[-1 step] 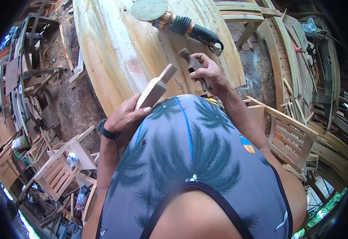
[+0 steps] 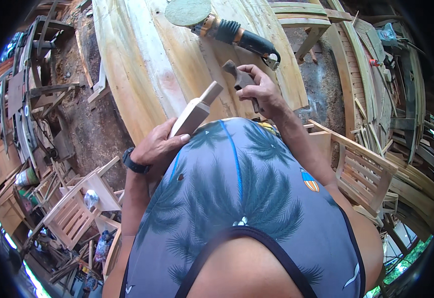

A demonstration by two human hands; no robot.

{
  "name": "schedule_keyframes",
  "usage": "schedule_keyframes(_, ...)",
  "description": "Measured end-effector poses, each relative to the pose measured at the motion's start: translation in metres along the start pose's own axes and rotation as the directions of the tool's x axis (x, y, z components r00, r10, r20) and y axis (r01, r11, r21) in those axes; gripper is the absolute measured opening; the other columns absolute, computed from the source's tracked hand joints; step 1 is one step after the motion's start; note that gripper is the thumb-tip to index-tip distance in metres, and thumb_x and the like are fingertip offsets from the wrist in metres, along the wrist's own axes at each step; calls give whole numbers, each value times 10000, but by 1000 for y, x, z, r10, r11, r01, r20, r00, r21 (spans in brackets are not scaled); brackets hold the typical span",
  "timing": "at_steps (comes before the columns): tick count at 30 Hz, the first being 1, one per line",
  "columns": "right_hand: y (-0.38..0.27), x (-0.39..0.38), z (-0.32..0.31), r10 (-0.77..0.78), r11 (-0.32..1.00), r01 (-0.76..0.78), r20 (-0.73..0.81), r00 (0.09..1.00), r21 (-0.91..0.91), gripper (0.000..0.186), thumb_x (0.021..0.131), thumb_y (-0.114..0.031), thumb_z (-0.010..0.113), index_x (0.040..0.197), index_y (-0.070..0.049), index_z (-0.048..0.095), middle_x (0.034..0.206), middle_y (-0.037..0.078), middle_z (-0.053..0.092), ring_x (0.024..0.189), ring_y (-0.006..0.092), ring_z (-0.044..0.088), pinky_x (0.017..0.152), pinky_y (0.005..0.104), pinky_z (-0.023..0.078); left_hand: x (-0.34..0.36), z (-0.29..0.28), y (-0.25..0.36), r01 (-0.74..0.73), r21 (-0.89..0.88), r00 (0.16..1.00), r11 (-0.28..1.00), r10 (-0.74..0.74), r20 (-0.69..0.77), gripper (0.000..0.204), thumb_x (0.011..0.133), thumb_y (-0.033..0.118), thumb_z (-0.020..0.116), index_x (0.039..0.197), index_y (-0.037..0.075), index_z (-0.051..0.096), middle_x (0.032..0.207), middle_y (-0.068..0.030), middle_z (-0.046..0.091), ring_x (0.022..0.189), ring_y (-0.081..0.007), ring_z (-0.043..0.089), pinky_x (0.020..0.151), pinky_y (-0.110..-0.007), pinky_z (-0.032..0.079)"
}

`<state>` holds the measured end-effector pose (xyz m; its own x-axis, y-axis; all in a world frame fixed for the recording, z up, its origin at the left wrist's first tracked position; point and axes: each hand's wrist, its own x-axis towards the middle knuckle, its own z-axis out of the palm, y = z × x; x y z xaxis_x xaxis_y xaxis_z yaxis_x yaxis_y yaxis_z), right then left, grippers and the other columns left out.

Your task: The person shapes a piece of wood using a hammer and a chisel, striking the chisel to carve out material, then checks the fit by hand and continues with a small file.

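Note:
My left hand (image 2: 161, 144), with a dark watch on its wrist, is closed around a pale square wooden post (image 2: 191, 118). A narrower tenon sticks out of the post's upper end and points up and right; its lower end is hidden by my hand and shirt. To the right, my right hand (image 2: 262, 92) grips a brown wooden hand tool (image 2: 231, 68) with a flared end and a dark middle part. Fingers hide much of it, so its exact kind cannot be told. The tool and the post are apart, both above the near part of a wide plank tabletop (image 2: 142, 64).
An angle grinder (image 2: 239, 37) with a round pale disc lies at the tabletop's far side. Slatted wooden chair frames stand at the right (image 2: 358, 171) and lower left (image 2: 73, 218). Stacked boards (image 2: 346, 74) lean along the right, and scrap wood lines the left.

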<state>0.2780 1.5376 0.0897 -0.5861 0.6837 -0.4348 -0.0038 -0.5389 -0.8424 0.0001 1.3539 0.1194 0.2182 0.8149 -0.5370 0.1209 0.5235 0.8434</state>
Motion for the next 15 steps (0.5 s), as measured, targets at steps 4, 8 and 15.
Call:
schedule_keyframes(4, -12, -5, 15, -105, 994, 105, 9, 994, -19, 697, 686, -41, 729, 1344, 2, 504, 1053, 73, 561, 931, 128, 600, 832, 294, 571, -5, -3, 0, 46, -137, 994, 989, -31, 109, 632, 950, 368, 688, 1388, -46, 498, 1247, -151, 633, 1160, -208, 579, 1006, -353, 453)
schedule_keyframes(8, -31, -12, 26, -80, 995, 85, 95, 992, -51, 665, 738, -11, 666, 1374, 36, 480, 1049, 65, 577, 865, 131, 618, 781, 274, 555, -4, -4, -9, 121, -404, 983, 907, -53, 176, 660, 954, 328, 681, 1440, -53, 448, 1358, -115, 566, 1250, -194, 517, 1072, -337, 398)
schedule_keyframes(15, -15, -1, 42, -249, 887, 270, 103, 963, -374, 656, 746, -70, 640, 1381, -17, 487, 1040, 98, 631, 897, 160, 618, 818, 300, 521, 2, -8, -12, 75, -505, 981, 860, 28, 193, 534, 943, 346, 654, 1307, -28, 541, 1241, -90, 595, 1166, -187, 546, 1032, -361, 404)
